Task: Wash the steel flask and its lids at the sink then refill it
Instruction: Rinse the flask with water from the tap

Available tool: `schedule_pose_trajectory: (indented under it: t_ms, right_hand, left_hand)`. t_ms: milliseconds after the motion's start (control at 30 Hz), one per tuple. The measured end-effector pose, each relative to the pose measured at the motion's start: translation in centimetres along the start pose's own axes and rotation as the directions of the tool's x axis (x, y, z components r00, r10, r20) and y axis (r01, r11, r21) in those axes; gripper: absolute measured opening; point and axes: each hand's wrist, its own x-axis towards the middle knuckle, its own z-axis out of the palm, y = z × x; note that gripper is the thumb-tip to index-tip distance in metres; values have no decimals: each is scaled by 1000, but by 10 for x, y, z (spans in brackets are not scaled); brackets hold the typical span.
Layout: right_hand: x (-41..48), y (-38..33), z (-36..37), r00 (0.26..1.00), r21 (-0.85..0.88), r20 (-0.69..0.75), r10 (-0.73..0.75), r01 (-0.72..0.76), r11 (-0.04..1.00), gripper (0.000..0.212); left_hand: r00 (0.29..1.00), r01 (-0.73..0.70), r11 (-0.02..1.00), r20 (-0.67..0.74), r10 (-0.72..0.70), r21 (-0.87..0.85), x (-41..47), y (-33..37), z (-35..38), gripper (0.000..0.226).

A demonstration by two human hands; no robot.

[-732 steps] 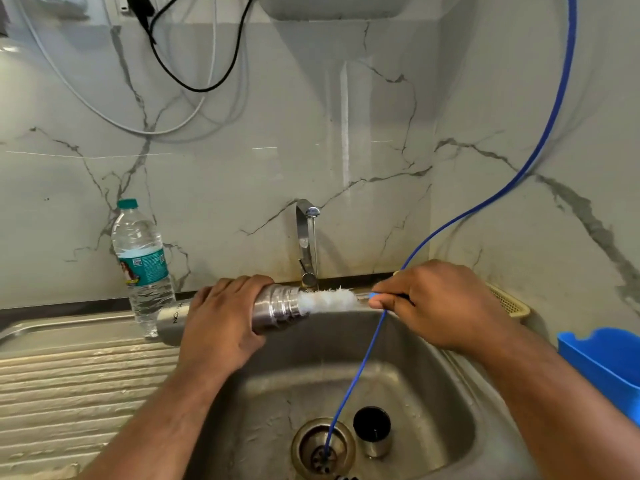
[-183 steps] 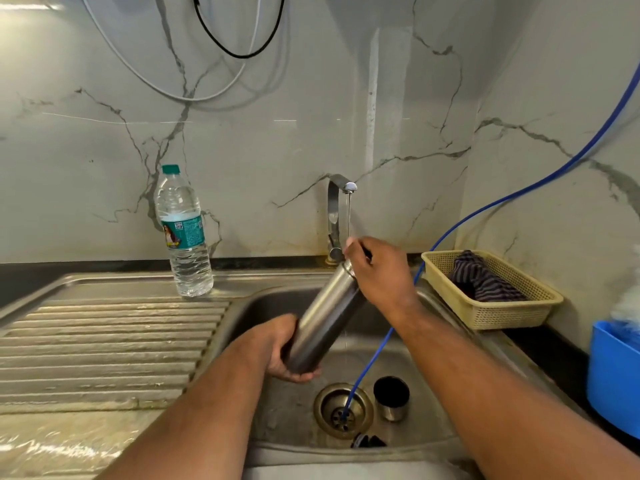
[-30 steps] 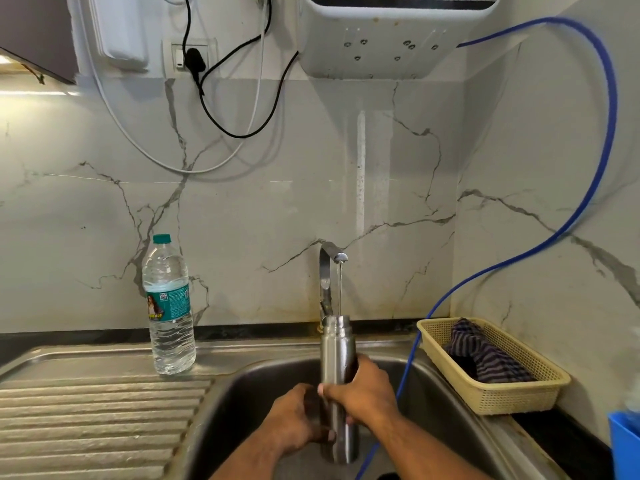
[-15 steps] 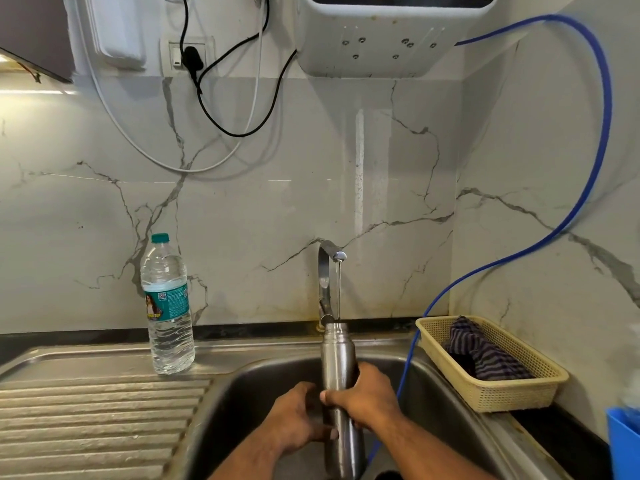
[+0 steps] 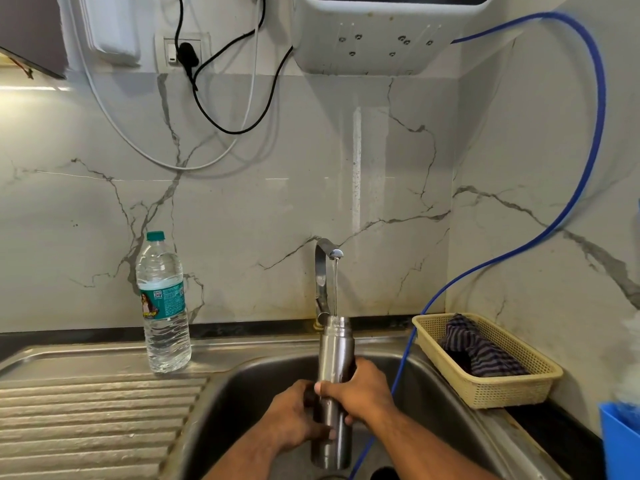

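Both hands are holding the steel flask (image 5: 334,362) upright over the sink (image 5: 242,386): left grip (image 5: 294,415) and right grip (image 5: 362,393) are wrapping its body while tap (image 5: 323,268) water is running into its mouth

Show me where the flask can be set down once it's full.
Free: the ribbed drainboard left of the basin, in front of the plastic bottle; also the flat strip between that bottle and the tap. Crowded: the right ledge, taken by the basket, blue hose and blue bin; the basin, where left hand and right hand grip the flask.
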Motion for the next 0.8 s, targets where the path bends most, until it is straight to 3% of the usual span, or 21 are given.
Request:
schedule_pose_trajectory:
  t_ms: [167,233,333,467,633,800]
  right_hand:
    - [2,-7,-2,992,70,-62,-112,116,991,61]
    - [-1,-9,-2,994,105,-54,-94,99,990,59]
    - [-4,-4,0,998,67,1,-57,57,996,64]
    - [-2,-7,-4,989,111,-36,-146,149,983,70]
    - [-8,-12,3,996,259,66,-65,46,965,81]
    - [-4,-12,8,997,252,-36,-65,72,965,74]
  left_hand:
    - [1000,-21,999,5,21,-24,0,1,-1,80]
    - [1000,-29,999,9,29,-24,0,2,0,81]
    - [998,-35,998,42,37,-43,0,1,1,84]
    - [997,-71,994,-20,70,-87,-2,7,-1,82]
    - [985,-99,995,-143,98,0,-10,18,-2,78]
    - [989,-127,991,-75,124,-37,-11,21,2,83]
